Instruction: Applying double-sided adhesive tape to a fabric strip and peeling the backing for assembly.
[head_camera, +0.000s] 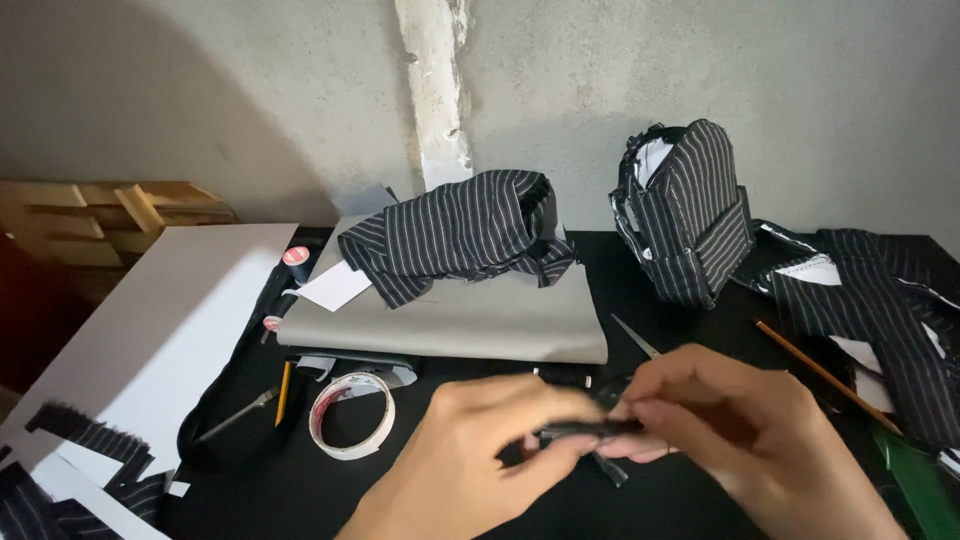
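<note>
My left hand (470, 450) and my right hand (740, 425) meet low in the middle of the view. Both pinch a small black strip (585, 430) between their fingertips, above the black table (660, 320). The strip's shape is blurred and partly hidden by my fingers. A short dark end hangs below it.
A tape roll (350, 415) lies left of my hands, with a pencil (283, 392) and a grey folded sheet (450, 325) beyond. Pinstriped fabric pieces (455, 235) and a small pinstriped backpack (685, 215) stand at the back. Scissors (635, 337), another pencil (825, 375), white card (150, 330).
</note>
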